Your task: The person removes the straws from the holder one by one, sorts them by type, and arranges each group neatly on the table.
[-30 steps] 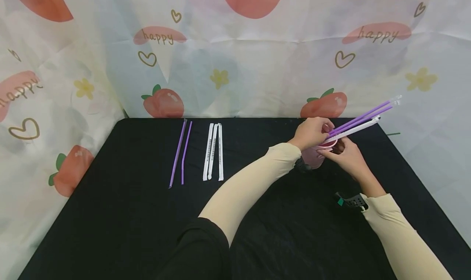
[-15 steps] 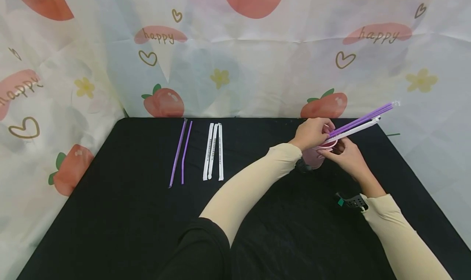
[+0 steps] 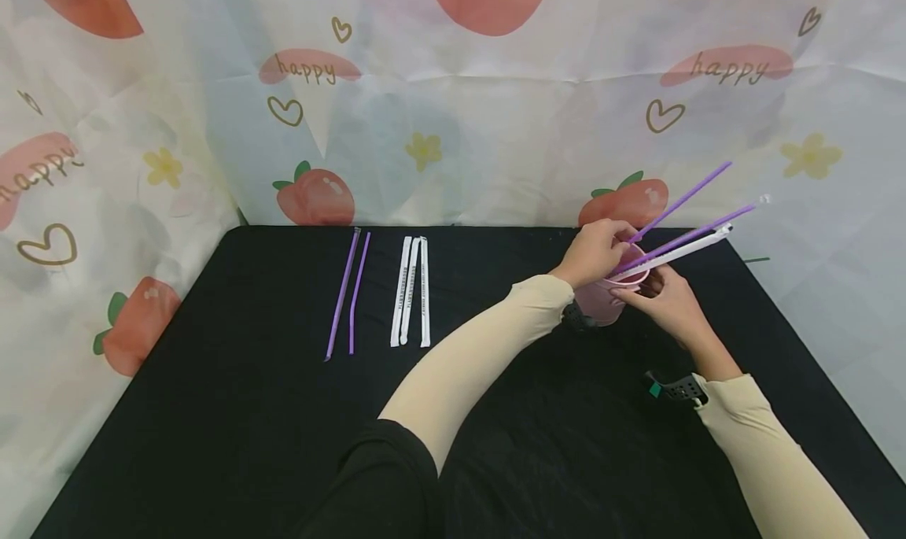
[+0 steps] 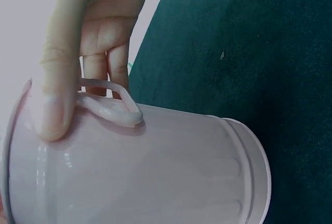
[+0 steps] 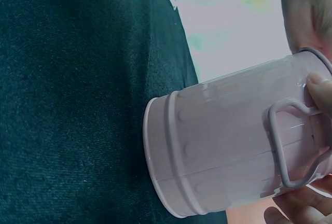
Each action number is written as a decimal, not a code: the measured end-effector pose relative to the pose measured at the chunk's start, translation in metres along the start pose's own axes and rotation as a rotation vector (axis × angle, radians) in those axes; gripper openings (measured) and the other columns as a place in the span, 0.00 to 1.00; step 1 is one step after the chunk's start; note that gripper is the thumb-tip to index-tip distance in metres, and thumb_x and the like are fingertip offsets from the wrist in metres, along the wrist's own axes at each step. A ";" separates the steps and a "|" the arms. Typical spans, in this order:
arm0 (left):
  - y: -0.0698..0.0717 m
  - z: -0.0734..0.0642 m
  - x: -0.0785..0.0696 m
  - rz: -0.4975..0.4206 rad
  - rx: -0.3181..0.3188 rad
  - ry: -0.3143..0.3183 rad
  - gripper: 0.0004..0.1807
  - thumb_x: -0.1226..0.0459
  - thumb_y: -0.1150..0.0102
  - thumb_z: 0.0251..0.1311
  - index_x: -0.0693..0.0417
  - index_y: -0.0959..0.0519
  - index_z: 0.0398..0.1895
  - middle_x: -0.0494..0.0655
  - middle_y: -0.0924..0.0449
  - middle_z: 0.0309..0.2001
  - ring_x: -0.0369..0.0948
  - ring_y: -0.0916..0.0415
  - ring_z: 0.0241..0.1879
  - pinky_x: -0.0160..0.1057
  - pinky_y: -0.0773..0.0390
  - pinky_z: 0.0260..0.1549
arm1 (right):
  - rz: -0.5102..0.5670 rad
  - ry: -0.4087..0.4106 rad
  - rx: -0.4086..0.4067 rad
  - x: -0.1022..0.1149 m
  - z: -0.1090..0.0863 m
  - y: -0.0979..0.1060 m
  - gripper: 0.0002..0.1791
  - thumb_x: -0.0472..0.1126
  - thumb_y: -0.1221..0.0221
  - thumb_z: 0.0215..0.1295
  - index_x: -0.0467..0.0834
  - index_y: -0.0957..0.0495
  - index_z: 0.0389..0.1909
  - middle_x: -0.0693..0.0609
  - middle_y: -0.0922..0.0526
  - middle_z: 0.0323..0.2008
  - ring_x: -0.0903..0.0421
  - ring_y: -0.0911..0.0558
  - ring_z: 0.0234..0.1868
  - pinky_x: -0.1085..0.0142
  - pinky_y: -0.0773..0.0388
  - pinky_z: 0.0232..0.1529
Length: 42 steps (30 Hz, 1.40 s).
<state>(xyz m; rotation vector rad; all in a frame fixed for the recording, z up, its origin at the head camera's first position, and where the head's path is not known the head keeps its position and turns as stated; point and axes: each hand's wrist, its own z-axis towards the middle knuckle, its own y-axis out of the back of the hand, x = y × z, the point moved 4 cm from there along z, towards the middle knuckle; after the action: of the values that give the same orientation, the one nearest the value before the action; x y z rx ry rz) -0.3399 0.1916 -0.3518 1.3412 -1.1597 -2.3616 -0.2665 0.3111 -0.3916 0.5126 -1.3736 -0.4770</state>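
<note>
Purple straw [image 3: 679, 203] is now leaning away from the other straws [image 3: 694, 234] in the pink cup [image 3: 600, 303] on the desk [image 3: 531, 413], left hand [image 3: 594, 249] pinching it, right hand [image 3: 668, 299] gripping the cup, probably spreading them out.

From the head: looking forward and down from six o'clock, well back, over the black table [image 3: 212, 444] to the patterned backdrop [image 3: 488, 114] at twelve. From each wrist: looking close up and sideways at the pink container [image 5: 233, 146], base toward three o'clock in the left view, nine in the right. Overlapping all three on that container, near three o'clock from the head.
</note>
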 end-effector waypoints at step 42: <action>0.048 0.010 -0.003 -0.374 -0.233 0.061 0.13 0.67 0.45 0.64 0.58 0.20 0.50 0.49 0.15 0.37 0.32 0.18 0.32 0.20 0.23 0.28 | -0.068 -0.029 -0.011 -0.001 -0.001 0.001 0.37 0.46 0.41 0.64 0.31 0.44 0.66 0.29 0.31 0.59 0.53 0.22 0.54 0.90 0.31 0.40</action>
<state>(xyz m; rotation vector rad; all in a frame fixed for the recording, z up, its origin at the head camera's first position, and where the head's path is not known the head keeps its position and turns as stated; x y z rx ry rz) -0.3562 0.1662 -0.3135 1.6462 -0.6328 -2.5796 -0.2658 0.3124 -0.3921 0.5467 -1.3843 -0.5487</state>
